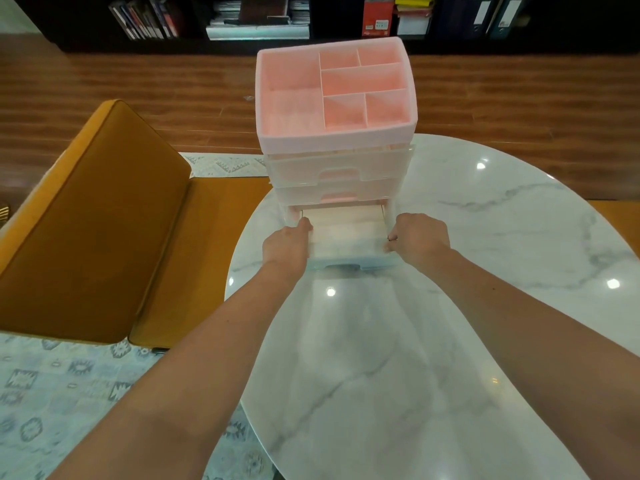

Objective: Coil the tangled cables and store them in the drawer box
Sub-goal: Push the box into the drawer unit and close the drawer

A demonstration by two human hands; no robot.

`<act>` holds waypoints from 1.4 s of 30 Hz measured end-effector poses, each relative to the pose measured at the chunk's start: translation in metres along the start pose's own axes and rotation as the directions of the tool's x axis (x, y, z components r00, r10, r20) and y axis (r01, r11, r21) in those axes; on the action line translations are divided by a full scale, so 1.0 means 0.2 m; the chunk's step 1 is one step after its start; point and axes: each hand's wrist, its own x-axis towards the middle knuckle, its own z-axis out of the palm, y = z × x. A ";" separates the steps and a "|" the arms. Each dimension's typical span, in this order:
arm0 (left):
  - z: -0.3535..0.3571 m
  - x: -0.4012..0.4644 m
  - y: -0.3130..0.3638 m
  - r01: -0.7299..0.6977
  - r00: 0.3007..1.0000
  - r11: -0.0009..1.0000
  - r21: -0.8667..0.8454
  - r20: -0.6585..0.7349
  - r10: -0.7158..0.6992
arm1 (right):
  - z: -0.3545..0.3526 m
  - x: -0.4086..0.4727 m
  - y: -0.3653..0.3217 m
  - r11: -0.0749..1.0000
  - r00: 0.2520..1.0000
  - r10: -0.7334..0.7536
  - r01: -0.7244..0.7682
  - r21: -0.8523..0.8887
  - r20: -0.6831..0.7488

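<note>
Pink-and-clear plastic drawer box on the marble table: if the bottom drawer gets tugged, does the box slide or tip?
The pink-and-clear plastic drawer box looks thin-walled and shows nothing inside, so it is probably light. The glossy marble table likely lets it slide. It stands tall with its bottom drawer out, so it may tip forward. Left hand and right hand grip the drawer's sides.

I see my left hand (287,245) and right hand (417,239) gripping the pulled-out bottom drawer (348,233) of the drawer box (334,133) near the table's (485,237) far edge.

Wood floor (138,81), mustard chair (97,220), bookshelf (242,19)
</note>
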 end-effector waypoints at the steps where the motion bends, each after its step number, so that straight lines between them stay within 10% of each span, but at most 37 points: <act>1: -0.01 0.00 0.00 0.007 1.000 1.000 -0.003 0.008 -0.007 | 0.00 0.00 0.00 1.000 1.000 -0.004 0.004 -0.003 0.001; 22: -0.03 0.08 -0.02 0.165 0.985 0.940 0.298 -0.094 -0.143 | 0.00 0.00 0.03 0.999 0.999 -0.037 0.036 0.021 0.022; 42: 0.01 0.09 -0.04 0.274 0.961 0.947 0.166 -0.081 -0.264 | 0.01 0.01 0.02 0.993 0.996 -0.094 0.093 -0.066 -0.006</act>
